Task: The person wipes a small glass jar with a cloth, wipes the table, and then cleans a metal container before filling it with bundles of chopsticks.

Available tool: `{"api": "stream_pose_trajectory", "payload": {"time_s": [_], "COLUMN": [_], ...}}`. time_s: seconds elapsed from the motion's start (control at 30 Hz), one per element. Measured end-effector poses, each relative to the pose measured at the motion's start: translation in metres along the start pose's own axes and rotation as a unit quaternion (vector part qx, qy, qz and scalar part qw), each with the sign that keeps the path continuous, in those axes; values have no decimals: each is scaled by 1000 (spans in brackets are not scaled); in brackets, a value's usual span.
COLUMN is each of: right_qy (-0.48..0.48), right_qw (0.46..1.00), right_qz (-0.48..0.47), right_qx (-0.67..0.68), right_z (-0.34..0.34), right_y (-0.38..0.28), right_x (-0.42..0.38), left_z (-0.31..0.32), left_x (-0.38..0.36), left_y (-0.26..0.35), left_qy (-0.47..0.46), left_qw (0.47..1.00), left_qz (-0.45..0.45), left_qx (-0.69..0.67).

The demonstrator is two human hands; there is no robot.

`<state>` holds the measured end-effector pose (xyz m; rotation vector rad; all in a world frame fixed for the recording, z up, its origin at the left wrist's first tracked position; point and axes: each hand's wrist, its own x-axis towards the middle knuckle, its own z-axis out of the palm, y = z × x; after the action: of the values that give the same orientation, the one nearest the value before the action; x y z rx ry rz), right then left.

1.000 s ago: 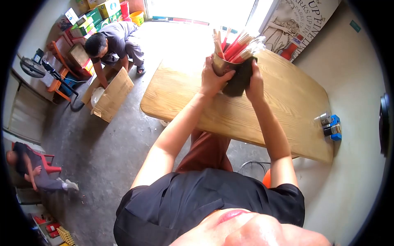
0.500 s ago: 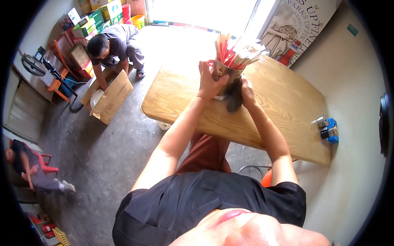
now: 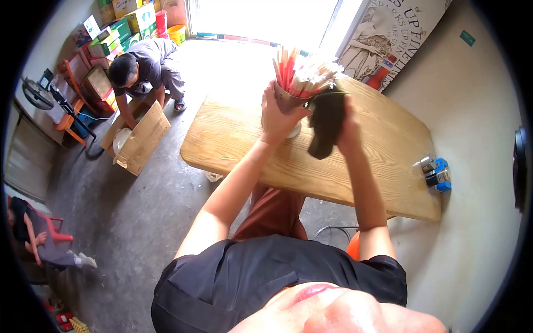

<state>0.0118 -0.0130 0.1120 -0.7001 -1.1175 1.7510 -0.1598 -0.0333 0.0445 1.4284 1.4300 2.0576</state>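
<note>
My left hand (image 3: 277, 116) is wrapped round a metal cup (image 3: 288, 101) packed with paper-wrapped chopsticks (image 3: 302, 75), some red and some white. The cup is held up over the wooden table (image 3: 222, 133), slightly tilted. A dark cloth (image 3: 327, 125) hangs from my right hand (image 3: 349, 130), close to the right side of the cup. The right fingers are partly hidden behind the cloth and a little blurred. Below the cup, a small pale round thing (image 3: 295, 131) shows partly behind my left hand.
A blue holder with jars (image 3: 438, 175) stands at the table's right edge by the wall. To the left, a person (image 3: 147, 66) bends over an open cardboard box (image 3: 141, 139). Another person (image 3: 39, 236) sits on a red chair. Stacked boxes (image 3: 125, 25) stand at the back left.
My right hand has pulled the dark cloth away from the cup's side, to the right and slightly up. My left hand still grips the cup. The whole view has shifted slightly.
</note>
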Motion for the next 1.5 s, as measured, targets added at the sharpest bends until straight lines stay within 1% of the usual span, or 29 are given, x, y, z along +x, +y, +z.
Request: {"api": "stream_pose_trajectory", "payload": {"time_s": [0.07, 0.1, 0.13, 0.23, 0.27, 0.33, 0.43, 0.5, 0.53, 0.57, 0.6, 0.63, 0.7, 0.73, 0.8, 0.83, 0.87, 0.97, 1.1, 1.13, 1.2, 1.23, 1.27, 1.33, 1.37, 1.4, 1.43, 1.47, 1.5], "right_qy": [20, 31, 29, 60, 60, -62, -12, 15, 40, 64, 61, 106, 181, 182, 203, 216, 217, 131, 118, 118, 187, 158, 106, 138, 137, 147, 152, 151, 151], "right_qw": [999, 985, 984, 997, 997, 996, 991, 987, 965, 933, 933, 947, 969, 969, 976, 973, 973, 971, 981, 981, 960, 934, 816, 909, 908, 928, 945, 945, 957], "right_qz": [-42, -123, -127, 6, 7, -19, -21, -8, -11, -17, -20, -41, -52, -53, -41, -61, -62, -183, -114, -113, -24, -85, -172, -81, -80, -46, -18, -22, -50], "right_qx": [-11, -121, -118, -49, -48, -69, -129, -161, -258, -354, -354, -300, -160, -160, -60, -52, -53, -82, -102, -102, -205, -309, -541, -386, -387, -339, -290, -288, -243], "right_z": [21, 6, 6, 5, -6, -38, -43, -48, -48, -47, -40, -32, -21, -14, -3, -2, 0, 34, 34, 26, -13, -73, -49, -28, -25, -23, -19, -14, -10], "right_y": [41, 64, 65, 67, 79, 111, 112, 113, 111, 108, 107, 108, 108, 101, 85, 83, 76, 39, 30, 38, 83, 148, 125, 116, 110, 106, 99, 94, 89], "right_x": [27, 54, 63, 85, 96, 117, 118, 110, 101, 93, 82, 68, 51, 41, 26, 26, 26, 16, 38, 45, 78, 124, 83, 70, 66, 61, 61, 58, 53], "left_z": [3, 2, 1, -3, -4, -4, -2, -2, -7, -12, -16, -19, -21, -19, -13, -15, -12, -10, -3, -3, -5, -5, -6, -7, -8, -8, -8, -10, -13], "left_x": [0, 1, 2, 6, 8, 9, 12, 10, 10, 13, 15, 16, 17, 16, 13, 13, 12, 12, 9, 8, 8, 9, 9, 9, 9, 5, 7, 10, 12], "left_y": [3, 1, -2, -6, -6, -5, -8, -22, -20, -18, -16, -16, -16, -16, -18, -20, -23, -28, -34, -33, -34, -36, -38, -24, -18, -18, -19, -19, -16], "left_qy": [12, 15, 15, 18, 16, 14, 22, 42, 43, 61, 78, 79, -11, -12, -32, -101, -101, -83, -90, -78, -64, -54, -44, -7, 27, 25, 69, 113, 112], "left_qw": [1000, 1000, 1000, 999, 999, 999, 990, 996, 996, 992, 970, 970, 996, 996, 972, 970, 969, 994, 983, 981, 977, 974, 971, 977, 982, 982, 985, 985, 982], "left_qz": [19, 20, 25, -15, -13, -13, -12, 26, 26, 99, 171, 172, 91, 91, -11, -31, -31, 39, 12, -26, -64, -64, -63, -41, -18, -20, -12, -5, -20], "left_qx": [10, 4, 6, -42, -44, -48, -140, -71, -69, 42, 152, 151, -18, -20, -231, -221, -222, -62, -157, -176, -195, -212, -228, -208, -186, -186, -157, -128, -150]}}
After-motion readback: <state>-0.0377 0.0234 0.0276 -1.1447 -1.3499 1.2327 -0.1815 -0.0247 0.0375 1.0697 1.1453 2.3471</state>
